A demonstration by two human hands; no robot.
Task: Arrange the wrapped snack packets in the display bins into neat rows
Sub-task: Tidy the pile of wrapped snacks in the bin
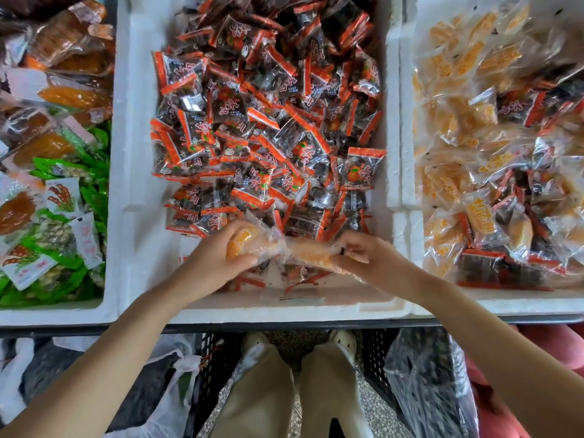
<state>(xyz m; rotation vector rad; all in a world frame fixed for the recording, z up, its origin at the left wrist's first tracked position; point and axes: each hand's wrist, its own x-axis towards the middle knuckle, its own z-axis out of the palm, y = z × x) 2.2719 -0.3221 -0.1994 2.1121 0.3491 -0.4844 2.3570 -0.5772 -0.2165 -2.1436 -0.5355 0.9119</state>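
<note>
A dark metal shelf edge [284, 327] was recorded across the frame. Below it, beige trousers [278, 390] and pale shoes [256, 339] were seen over a speckled floor [376, 415]. A black perforated crate [208, 358] was noted left of the legs, just beside a white plastic bag [170, 384]. A clear bag [423, 384] with dark contents was noted at right, near a pink-red object [556, 346] that was not identified.

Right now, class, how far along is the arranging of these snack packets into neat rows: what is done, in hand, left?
Done: no neat row shows yet. In hand: the left hand and right hand grip clear-wrapped orange snack packets over the near end of the middle white foam bin. Left: the red-and-black wrapped packets there lie jumbled, and the right white foam bin mixes both kinds.
</note>
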